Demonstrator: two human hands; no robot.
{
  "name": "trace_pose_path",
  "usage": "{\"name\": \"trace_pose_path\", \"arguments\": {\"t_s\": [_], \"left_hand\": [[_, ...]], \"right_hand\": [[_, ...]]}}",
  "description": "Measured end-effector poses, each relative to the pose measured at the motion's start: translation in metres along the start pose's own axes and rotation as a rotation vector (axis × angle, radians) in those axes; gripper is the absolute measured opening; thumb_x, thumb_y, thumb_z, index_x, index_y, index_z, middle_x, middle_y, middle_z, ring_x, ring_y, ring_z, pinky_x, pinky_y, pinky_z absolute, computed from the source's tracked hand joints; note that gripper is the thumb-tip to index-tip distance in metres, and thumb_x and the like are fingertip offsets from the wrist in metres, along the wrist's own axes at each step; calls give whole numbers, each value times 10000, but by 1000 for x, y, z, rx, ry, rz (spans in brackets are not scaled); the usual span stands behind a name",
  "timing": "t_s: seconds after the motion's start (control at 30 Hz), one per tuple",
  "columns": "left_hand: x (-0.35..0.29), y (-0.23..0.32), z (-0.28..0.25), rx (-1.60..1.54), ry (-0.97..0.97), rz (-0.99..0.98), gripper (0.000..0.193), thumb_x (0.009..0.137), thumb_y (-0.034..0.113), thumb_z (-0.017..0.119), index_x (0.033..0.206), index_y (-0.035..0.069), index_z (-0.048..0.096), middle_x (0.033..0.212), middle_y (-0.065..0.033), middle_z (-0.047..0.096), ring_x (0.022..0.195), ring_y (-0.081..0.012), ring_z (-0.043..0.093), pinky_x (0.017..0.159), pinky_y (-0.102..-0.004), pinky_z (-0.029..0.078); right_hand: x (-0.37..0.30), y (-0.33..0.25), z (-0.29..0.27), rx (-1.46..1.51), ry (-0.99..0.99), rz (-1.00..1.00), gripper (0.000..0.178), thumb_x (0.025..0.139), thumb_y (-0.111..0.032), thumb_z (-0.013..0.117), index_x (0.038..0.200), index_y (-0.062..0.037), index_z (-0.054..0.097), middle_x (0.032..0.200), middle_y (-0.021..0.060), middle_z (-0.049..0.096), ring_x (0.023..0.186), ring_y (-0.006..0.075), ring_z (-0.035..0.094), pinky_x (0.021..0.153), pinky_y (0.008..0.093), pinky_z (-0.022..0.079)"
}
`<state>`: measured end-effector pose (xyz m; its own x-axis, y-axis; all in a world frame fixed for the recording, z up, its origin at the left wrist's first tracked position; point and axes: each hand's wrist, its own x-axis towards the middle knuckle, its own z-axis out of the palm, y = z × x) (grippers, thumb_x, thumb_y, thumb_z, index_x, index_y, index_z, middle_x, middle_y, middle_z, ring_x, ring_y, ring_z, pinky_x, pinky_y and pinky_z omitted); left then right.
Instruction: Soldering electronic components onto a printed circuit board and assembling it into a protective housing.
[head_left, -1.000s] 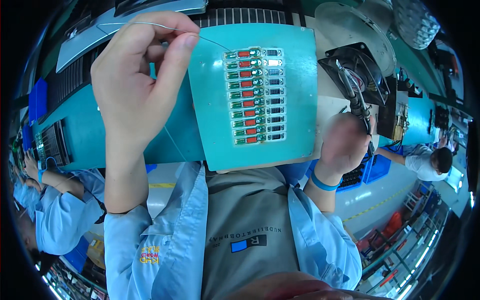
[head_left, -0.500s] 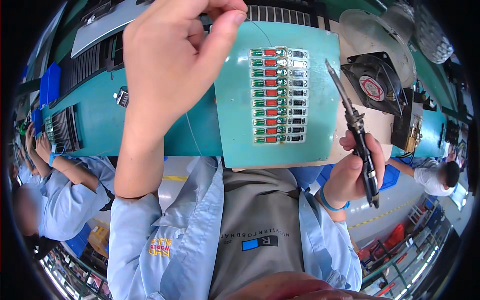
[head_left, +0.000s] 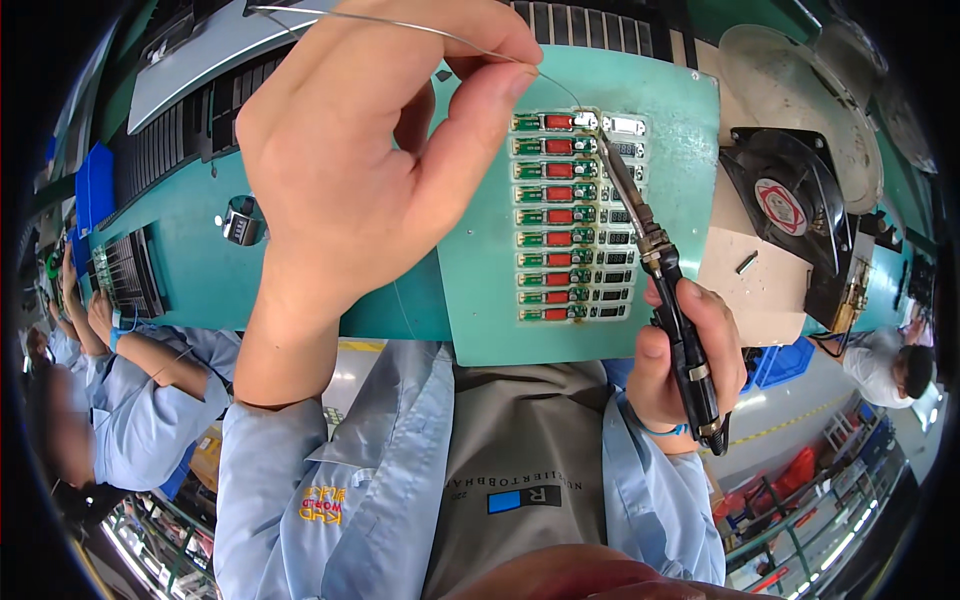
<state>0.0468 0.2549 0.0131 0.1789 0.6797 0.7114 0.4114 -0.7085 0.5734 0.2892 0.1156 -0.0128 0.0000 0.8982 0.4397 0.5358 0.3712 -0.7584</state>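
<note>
My left hand [head_left: 350, 170] pinches a thin solder wire [head_left: 400, 22] between thumb and forefinger. The wire bends down to the top row of small green circuit boards [head_left: 555, 170], each bearing a red part, set in a column on a pale green plate [head_left: 480, 310]. Beside them, in the same rows, are small display modules [head_left: 617, 238]. In my right hand [head_left: 715, 335] is a black-handled soldering iron [head_left: 660, 255], fingers wrapped round its grip. Its tip reaches the right end of the upper rows, close to the wire's end; I cannot tell whether they touch.
Right of the plate stands a black fan [head_left: 785, 200], with a clear round cover [head_left: 760, 75] behind it. A small black-and-silver device [head_left: 242, 220] lies left of my left wrist. Black slotted racks [head_left: 590, 28] line the back. A co-worker's hands [head_left: 100, 312] work at far left.
The iron's tip has swung left from beside the plate's right edge onto the upper rows. My left hand has shifted right and slightly nearer, bringing the solder wire along.
</note>
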Motion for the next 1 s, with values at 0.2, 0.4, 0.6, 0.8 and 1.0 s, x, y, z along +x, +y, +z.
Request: {"name": "trace_pose_path", "arguments": {"t_s": [0.2, 0.4, 0.6, 0.8, 1.0], "left_hand": [[-1, 0, 3, -6, -4, -28, 138, 779, -93, 750, 896, -37, 702, 895, -56, 745, 520, -41, 331, 465, -170, 285], [-3, 0, 2, -1, -28, -29, 147, 782, -100, 743, 911, -42, 704, 904, -81, 737, 526, -47, 353, 465, -172, 293], [-3, 2, 0, -6, -33, -39, 145, 790, -96, 740, 922, -45, 707, 903, -88, 728, 527, -48, 356, 466, -172, 291], [-4, 1, 0, -13, -37, -44, 143, 800, -89, 738, 935, -48, 711, 900, -90, 718, 526, -47, 354, 468, -173, 286], [-5, 2, -1, -19, -51, -59, 143, 807, -83, 738, 944, -49, 715, 897, -91, 711, 525, -45, 350, 469, -174, 281]], "right_hand": [[3, 1, 3, -43, -23, 4, 391, 845, -190, 847, 1117, 47, 696, 983, 173, 746, 739, 252, 688, 695, 323, 568], [5, 4, 6, -25, -22, 16, 400, 842, -194, 851, 1116, 52, 695, 985, 179, 747, 745, 258, 696, 707, 325, 576], [2, 1, 7, 4, -5, 59, 393, 840, -181, 849, 1111, 57, 694, 987, 183, 747, 752, 269, 704, 721, 330, 584], [0, 4, 8, 45, 8, 72, 397, 838, -166, 845, 1121, 63, 688, 985, 193, 745, 759, 271, 709, 722, 328, 584], [0, 6, 8, 96, 24, 78, 411, 838, -153, 842, 1140, 70, 676, 981, 204, 743, 761, 272, 709, 715, 325, 584]]}}
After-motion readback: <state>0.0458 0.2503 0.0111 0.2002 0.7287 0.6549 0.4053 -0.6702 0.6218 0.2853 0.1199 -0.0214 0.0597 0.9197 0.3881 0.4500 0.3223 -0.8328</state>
